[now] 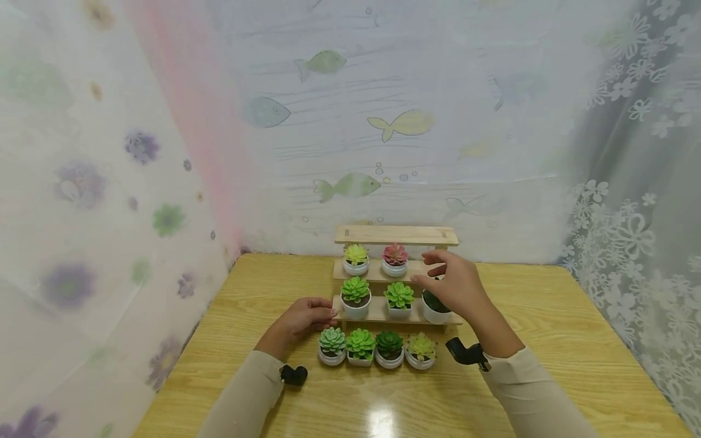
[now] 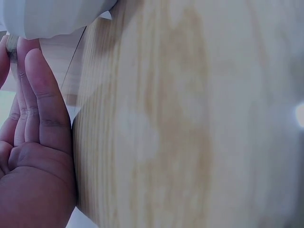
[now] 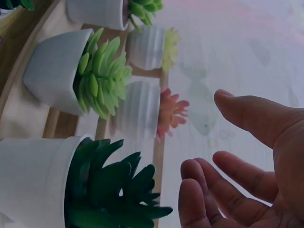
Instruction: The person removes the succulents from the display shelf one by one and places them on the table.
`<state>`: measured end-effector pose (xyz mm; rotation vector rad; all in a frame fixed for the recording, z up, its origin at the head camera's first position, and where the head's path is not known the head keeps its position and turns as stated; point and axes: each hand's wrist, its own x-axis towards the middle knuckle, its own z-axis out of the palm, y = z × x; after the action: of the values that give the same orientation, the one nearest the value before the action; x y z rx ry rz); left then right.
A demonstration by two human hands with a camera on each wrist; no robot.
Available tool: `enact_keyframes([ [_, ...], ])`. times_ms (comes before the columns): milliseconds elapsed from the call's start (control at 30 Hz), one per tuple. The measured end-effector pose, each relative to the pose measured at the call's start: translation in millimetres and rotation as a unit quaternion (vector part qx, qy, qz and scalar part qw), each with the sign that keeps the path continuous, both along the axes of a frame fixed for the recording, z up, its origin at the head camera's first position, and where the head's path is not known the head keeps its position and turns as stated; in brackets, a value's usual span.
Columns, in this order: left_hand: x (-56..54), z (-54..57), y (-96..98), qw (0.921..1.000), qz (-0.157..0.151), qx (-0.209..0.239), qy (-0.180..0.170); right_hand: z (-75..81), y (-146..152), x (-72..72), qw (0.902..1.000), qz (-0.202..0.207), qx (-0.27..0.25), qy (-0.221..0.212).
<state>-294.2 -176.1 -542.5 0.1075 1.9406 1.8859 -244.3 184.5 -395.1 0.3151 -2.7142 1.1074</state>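
Note:
A tiered wooden plant stand (image 1: 397,234) holds potted artificial succulents on its two lower tiers. My left hand (image 1: 302,319) pinches the left end of the lowest shelf board; in the left wrist view, the fingers (image 2: 42,90) lie under a white pot, with the board's end between them and the thumb. My right hand (image 1: 457,283) hovers above a dark green succulent (image 3: 114,190) at the right end of that shelf, fingers loosely bent and holding nothing. Left of it stand two light green succulents (image 1: 399,295) (image 1: 356,289). On the middle tier are a yellow-green one (image 1: 356,255) and a red one (image 1: 395,255).
In front of the stand, several potted succulents stand in a row on the wooden table (image 1: 263,280), among them a pale green one (image 1: 331,342) at the left and a yellowish one (image 1: 421,348) at the right. A fish-patterned curtain (image 1: 350,121) hangs behind.

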Motion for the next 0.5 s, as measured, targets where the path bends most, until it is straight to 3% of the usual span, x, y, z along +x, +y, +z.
enact_keyframes([
  [500, 0.5, 1.7, -1.2, 1.0, 0.0, -0.002, 0.001, 13.7, -22, -25.6, 0.9991, 0.027, 0.003, -0.031],
])
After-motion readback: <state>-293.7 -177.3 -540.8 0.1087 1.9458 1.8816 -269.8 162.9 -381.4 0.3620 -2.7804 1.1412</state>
